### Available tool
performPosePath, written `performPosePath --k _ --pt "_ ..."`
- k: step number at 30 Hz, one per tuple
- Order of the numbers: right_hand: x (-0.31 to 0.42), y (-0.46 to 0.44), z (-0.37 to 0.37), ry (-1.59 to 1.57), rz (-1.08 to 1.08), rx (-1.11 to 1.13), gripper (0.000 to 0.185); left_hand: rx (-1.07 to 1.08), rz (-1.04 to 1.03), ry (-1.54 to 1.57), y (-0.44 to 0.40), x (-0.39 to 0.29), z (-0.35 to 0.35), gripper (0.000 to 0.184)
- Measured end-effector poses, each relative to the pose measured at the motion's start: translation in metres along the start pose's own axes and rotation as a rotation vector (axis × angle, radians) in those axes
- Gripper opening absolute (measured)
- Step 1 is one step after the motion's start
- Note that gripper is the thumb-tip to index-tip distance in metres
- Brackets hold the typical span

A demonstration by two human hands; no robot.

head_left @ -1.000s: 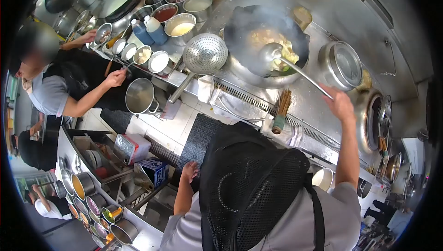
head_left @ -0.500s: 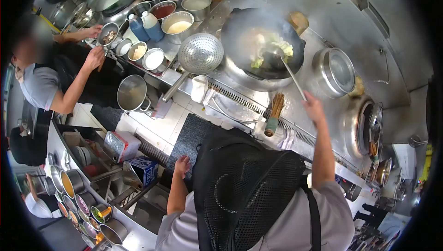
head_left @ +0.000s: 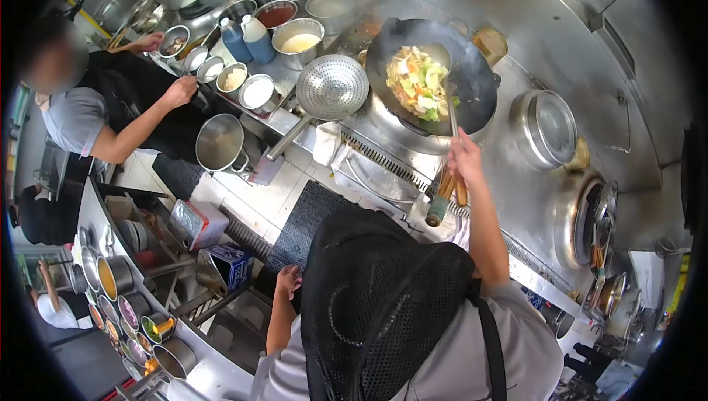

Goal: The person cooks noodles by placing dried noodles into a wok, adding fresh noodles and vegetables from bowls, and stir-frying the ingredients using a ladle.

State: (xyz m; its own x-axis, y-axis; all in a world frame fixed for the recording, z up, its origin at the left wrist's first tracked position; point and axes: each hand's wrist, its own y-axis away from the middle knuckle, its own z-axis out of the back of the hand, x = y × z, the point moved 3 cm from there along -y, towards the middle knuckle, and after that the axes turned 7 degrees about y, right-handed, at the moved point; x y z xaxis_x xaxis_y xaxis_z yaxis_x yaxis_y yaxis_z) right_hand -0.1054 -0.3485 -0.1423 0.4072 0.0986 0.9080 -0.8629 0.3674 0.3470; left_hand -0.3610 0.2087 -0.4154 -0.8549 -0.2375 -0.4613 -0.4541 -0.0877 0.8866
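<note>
Right hand (head_left: 464,156) wraps the ladle (head_left: 453,110), grip firm, fingers closed round the lower handle near the wooden end, which pokes out below the fist. Left hand (head_left: 289,280) hangs loose off to the side, fingers slightly bent, no object visible in it, well apart from the stove.

Ladle: long metal shaft, stiff, probably light to moderate, more weight at the bowl end when loaded. Best hold is the wooden end or low on the shaft; the upper metal is likely hot and maybe greasy. Not fragile.

Position: shaft runs up from the fist, over the near rim of the wok (head_left: 478,102); ladle bowl sits inside the wok at the far edge of the chopped food (head_left: 414,80), beyond the fingers. Food is heaped toward the wok's left side; looks soft, wet, slippery, loose pieces, easy to spill or crush. Wok looks heavy and rigid, likely too hot for a bare hand; it sits on the stove ring, neither hand touching it.

Nearby: bamboo brush (head_left: 438,208) just beside the right hand, strainer (head_left: 332,85) left of the wok, steel pot (head_left: 547,130) right of it.
</note>
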Motion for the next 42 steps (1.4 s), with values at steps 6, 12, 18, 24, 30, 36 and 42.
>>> performPosePath --k 6,12,18,24,30,36,42 --pt "0.029 -0.036 0.04 0.402 0.164 -0.222 0.057 -0.044 -0.086 -0.021 0.029 -0.045 -0.024 0.029" --pt "0.034 -0.071 0.023 0.256 0.029 -0.089 0.055 0.092 -0.165 -0.052 0.005 -0.071 -0.038 0.032" --pt "-0.006 -0.021 0.068 0.967 0.829 0.029 0.059 0.006 -0.824 -0.553 0.036 -0.139 -0.117 0.038" --pt "0.072 0.07 0.141 1.576 0.366 -0.122 0.054 0.295 -1.356 -0.847 0.147 -0.251 -0.285 0.041" --pt "0.168 0.144 0.172 1.438 0.508 -0.15 0.051 0.349 -1.606 -1.193 0.153 -0.282 -0.438 0.069" --pt "0.133 0.137 0.177 1.36 0.105 -0.071 0.054 0.236 -1.572 -1.402 0.132 -0.273 -0.452 0.075" --pt "-0.054 0.001 0.156 0.889 0.354 -0.185 0.054 0.301 -1.371 -1.541 0.147 -0.284 -0.448 0.08"
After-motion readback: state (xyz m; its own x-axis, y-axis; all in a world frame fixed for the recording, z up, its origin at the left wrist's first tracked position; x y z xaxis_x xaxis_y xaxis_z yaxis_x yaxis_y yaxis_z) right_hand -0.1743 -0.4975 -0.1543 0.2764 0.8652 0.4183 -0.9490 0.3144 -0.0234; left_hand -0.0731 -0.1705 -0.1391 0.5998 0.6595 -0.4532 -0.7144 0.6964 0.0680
